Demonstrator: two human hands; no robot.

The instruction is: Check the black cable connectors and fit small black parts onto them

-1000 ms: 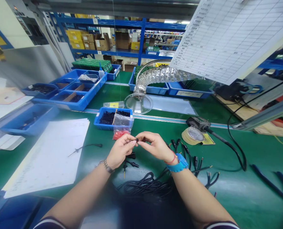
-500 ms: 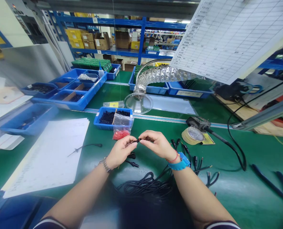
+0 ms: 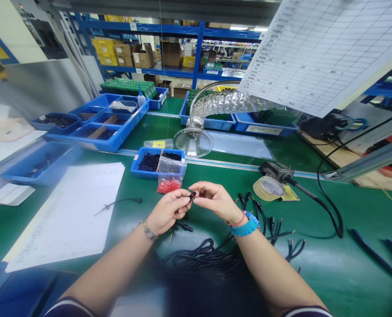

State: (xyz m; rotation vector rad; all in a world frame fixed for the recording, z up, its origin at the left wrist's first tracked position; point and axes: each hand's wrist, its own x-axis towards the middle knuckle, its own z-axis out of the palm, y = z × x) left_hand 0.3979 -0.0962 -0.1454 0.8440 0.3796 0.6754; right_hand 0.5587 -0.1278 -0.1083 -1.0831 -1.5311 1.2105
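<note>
Near the bag, to its right and nearer the person, the left hand pinches the black connector. The right hand curls at its end; whether it grips, I cannot tell. Steady left support and light right fingertips suit this small part.

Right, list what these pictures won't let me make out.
All in the head view:
- Small black part: left hand covers much of it.
- Whether the right hand touches it: too small to tell.
- Hanging sheet: print too small, top cut off by the edge.
- Contents of the near-left blue bin: blurred.
</note>
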